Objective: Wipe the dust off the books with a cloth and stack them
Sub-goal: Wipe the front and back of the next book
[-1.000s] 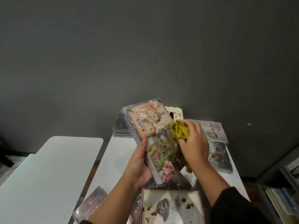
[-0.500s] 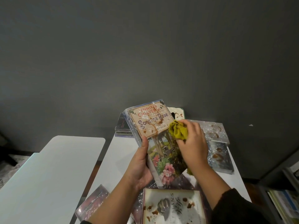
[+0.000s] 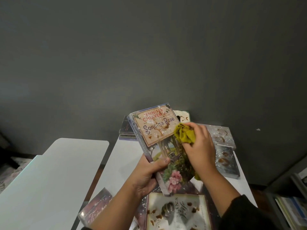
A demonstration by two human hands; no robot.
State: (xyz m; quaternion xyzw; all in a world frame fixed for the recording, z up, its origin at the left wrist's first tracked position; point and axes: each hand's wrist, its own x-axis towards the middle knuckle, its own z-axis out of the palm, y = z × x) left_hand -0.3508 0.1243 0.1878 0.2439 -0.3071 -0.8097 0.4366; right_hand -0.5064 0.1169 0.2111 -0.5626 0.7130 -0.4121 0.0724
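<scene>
Book held over the table, cloth pressed to its cover.

At far left stands a second white table [image 3: 54, 173], apart from the main white table [image 3: 119, 161]. On the main table's near left corner lies a purple book [image 3: 96, 208]. The left hand [image 3: 146, 175] grips the book [image 3: 159, 138] by its spine edge, thumb across the cover, holding it tilted above the table. The cover carries brown stains and white specks. A small stack of books [image 3: 126, 131] lies behind it by the wall. Below it, a stained pale book [image 3: 177, 213] lies flat. The right hand [image 3: 199, 146] holds a bunched yellow cloth [image 3: 184, 134] in curled fingers, touching the cover's right edge. At right, two stained grey books [image 3: 222, 138] lie flat on the table.
</scene>
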